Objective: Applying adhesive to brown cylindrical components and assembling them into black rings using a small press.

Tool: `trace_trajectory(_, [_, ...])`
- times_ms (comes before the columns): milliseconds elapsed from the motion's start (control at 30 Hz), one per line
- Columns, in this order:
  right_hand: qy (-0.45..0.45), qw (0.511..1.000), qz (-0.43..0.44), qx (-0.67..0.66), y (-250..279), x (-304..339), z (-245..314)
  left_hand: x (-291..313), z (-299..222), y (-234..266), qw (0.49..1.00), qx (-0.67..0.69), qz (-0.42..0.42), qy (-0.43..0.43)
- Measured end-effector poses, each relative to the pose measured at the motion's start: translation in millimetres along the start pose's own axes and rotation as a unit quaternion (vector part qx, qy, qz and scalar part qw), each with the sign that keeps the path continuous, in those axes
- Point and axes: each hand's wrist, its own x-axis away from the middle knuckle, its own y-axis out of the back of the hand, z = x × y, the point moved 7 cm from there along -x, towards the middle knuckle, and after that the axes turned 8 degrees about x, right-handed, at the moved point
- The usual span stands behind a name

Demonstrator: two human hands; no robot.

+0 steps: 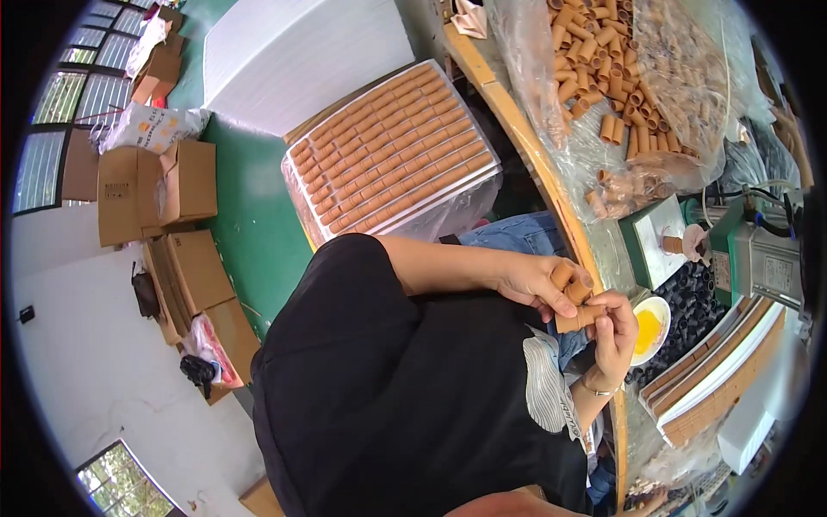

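My left hand (536, 286) is closed around short tan tubes (562, 274), their open ends pointing up and outward. Just below, my right hand (613, 332) pinches another tan tube (575, 320) lying sideways, with a band near its middle. The two hands nearly meet, thumbs on the tubes, in front of my black shirt at the bench edge. Right beside my right hand stands a white bowl (664, 315) holding yellow liquid. Small black parts (689, 297) lie heaped past the bowl.
A wooden bench edge (551, 185) runs beside me. Loose tan tubes (594, 52) fill a plastic sheet at its far end. A green-and-grey machine (762, 258) and filled strips (706, 370) stand on the bench. A white tray (482, 168) carries rows of tubes; cardboard boxes (189, 183) stand at left.
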Motion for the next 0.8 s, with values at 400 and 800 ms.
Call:
trace_trajectory(400, [-0.061,0.869,-0.02,0.491,-34,-28,-30,54,-22,-19,0.594,-0.725,-0.13,-0.323])
trace_trajectory(800, [-0.14,0.971,0.046,0.187,-77,-41,-52,161,-108,38,0.707,-0.573,-0.359,-0.206])
